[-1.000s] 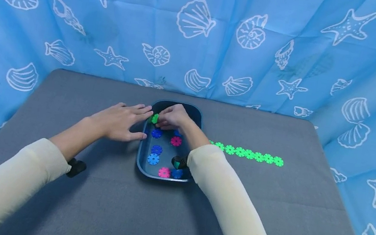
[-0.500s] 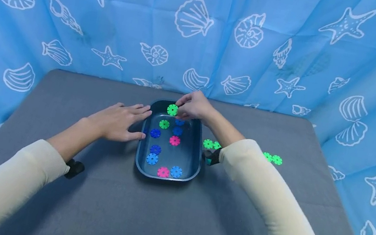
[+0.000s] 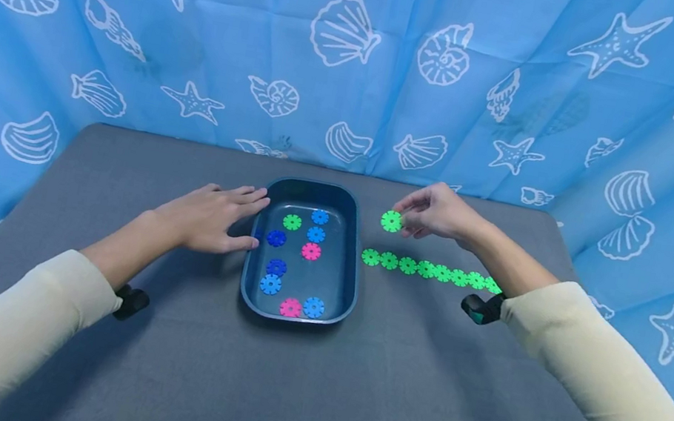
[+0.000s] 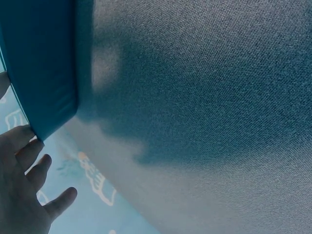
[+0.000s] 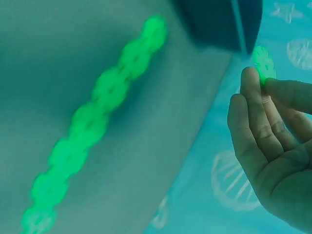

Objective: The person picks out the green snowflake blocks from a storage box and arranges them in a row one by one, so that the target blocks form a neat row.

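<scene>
In the head view my right hand [image 3: 441,214] pinches a green notched disc [image 3: 391,221] between thumb and fingers, above the table to the right of the tray. The right wrist view shows the same green disc [image 5: 264,63] at the fingertips. Below it lies a row of several green notched discs [image 3: 425,269], running rightward from the tray; my right forearm covers its far end. My left hand [image 3: 216,219] has its fingers extended and touches the left rim of the dark blue tray [image 3: 294,319]. In the left wrist view, fingertips of the left hand [image 4: 24,180] meet the tray's edge.
Inside the tray lie several loose notched discs: one green disc [image 3: 292,222], pink discs [image 3: 312,251] and blue discs [image 3: 271,284]. A grey cloth covers the table [image 3: 251,391]. A blue shell-patterned curtain [image 3: 364,57] hangs behind it.
My right hand has left the tray with a green disc pinched in it, moving right to above the green row. The left hand stays at the tray's rim.
</scene>
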Demonstrator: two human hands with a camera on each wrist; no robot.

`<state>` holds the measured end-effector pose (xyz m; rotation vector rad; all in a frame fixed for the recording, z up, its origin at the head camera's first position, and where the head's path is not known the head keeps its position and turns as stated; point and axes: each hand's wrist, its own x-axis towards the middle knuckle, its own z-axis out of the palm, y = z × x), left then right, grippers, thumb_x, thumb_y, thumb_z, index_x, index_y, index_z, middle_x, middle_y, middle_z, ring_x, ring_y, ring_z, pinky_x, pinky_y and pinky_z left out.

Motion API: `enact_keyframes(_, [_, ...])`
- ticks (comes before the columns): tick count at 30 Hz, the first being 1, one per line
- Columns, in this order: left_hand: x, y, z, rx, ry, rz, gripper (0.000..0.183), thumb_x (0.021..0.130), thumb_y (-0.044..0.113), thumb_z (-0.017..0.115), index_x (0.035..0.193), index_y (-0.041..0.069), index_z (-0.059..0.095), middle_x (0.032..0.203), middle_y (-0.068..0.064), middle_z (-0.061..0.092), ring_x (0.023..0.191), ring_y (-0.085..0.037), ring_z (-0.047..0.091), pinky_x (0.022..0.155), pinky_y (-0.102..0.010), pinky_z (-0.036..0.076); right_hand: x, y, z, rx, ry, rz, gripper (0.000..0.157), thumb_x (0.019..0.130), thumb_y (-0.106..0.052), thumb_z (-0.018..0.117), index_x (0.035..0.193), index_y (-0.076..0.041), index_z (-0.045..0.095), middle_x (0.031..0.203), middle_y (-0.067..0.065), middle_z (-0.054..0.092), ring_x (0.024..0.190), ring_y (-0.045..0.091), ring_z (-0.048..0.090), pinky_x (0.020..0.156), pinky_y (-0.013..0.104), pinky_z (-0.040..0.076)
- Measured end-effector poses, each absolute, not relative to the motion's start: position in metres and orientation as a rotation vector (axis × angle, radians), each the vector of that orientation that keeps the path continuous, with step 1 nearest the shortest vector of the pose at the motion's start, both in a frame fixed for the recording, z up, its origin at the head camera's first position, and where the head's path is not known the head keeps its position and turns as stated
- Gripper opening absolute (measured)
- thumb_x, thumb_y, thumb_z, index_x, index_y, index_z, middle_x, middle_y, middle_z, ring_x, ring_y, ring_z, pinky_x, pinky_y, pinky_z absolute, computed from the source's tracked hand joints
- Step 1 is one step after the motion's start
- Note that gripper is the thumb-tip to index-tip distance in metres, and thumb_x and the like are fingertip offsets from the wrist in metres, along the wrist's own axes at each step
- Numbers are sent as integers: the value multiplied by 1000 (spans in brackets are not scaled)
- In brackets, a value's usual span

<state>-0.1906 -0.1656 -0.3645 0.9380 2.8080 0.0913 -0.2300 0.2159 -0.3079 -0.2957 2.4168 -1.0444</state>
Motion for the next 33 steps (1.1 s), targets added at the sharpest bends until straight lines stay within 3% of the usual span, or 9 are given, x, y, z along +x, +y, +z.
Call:
enact_keyframes(6, [-190,-166,-364,941,2809,91,80,96,52,57,155,5,32,161,-16,28,147,-38,28,109,-67,29,-222,273,-323,-195,2401,-1030,29,99,-1,54,123,13,62,100,19,73,82,17,70,84,41,58])
enact_keyframes(13, [-190,-167,-365,926,2813,82,79,96,52,56,155,5,32,161,-16,28,147,-37,27,109,-67,28,-212,339,-354,49,2429,-1055,35,101,-6,55,126,18,56,95,13,73,86,21,71,87,44,56])
enact_keyframes(20, [-189,-165,-365,939,2815,82,80,96,52,57,155,4,32,161,-16,29,147,-37,28,109,-66,28,-202,399,-374,177,2469,-1070,36,100,-7,55,125,20,55,90,7,73,80,11,70,78,35,59])
enact_keyframes(25, [-190,-165,-366,940,2819,76,80,96,52,57,155,4,33,160,-16,29,147,-37,28,109,-67,29,-196,425,-382,294,2418,-1127,37,99,-6,58,125,18,52,83,0,72,75,8,69,74,32,59])
enact_keyframes(33, [-190,-164,-365,932,2807,74,80,96,52,56,155,4,32,161,-16,29,147,-37,27,110,-66,28,-188,441,-388,327,2421,-1150,34,102,-9,54,124,17,53,84,-2,71,76,7,70,73,30,59])
